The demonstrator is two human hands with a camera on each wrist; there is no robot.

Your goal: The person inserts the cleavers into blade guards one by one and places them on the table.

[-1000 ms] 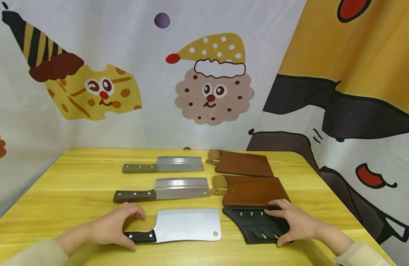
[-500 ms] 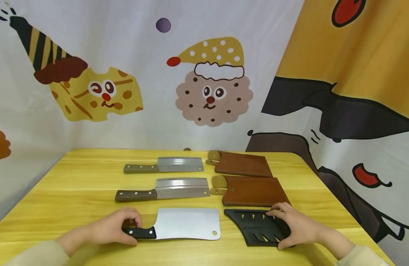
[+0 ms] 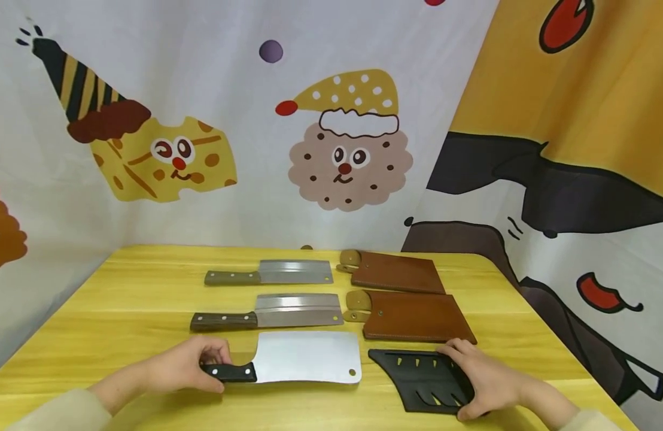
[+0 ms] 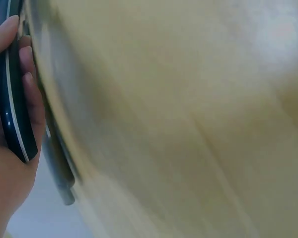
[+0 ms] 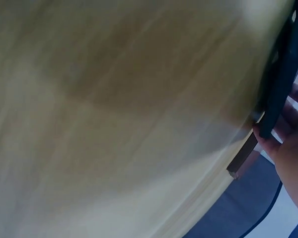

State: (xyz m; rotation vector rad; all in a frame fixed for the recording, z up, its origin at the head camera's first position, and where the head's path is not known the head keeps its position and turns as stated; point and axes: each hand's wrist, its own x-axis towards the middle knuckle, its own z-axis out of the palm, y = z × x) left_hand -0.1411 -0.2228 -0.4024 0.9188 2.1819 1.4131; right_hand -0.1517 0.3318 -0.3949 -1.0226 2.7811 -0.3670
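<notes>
My left hand [image 3: 178, 368] grips the black riveted handle of a broad cleaver [image 3: 310, 357], its blade pointing right. In the left wrist view, thumb and fingers close round the handle [image 4: 14, 106]. At the right, my right hand [image 3: 490, 380] holds a black slotted blade guard [image 3: 431, 383] by its right end, thumb on the near edge and fingers on the far edge. The right wrist view has the guard [image 5: 283, 69] at its edge, between thumb and fingers. A gap separates the cleaver's blade from the guard.
Behind the cleaver lie a dark-handled cleaver [image 3: 299, 310] and an olive-handled cleaver [image 3: 296, 272]. Two brown leather sheaths [image 3: 417, 315], [image 3: 398, 272] lie behind the guard. All are on a yellow wooden table [image 3: 121, 305], backed by a cartoon-printed curtain [image 3: 256, 209].
The left fingers have closed round the cleaver's handle, and the cleaver has come up slightly toward the dark-handled one. The black guard has shifted a little toward me with my right hand.
</notes>
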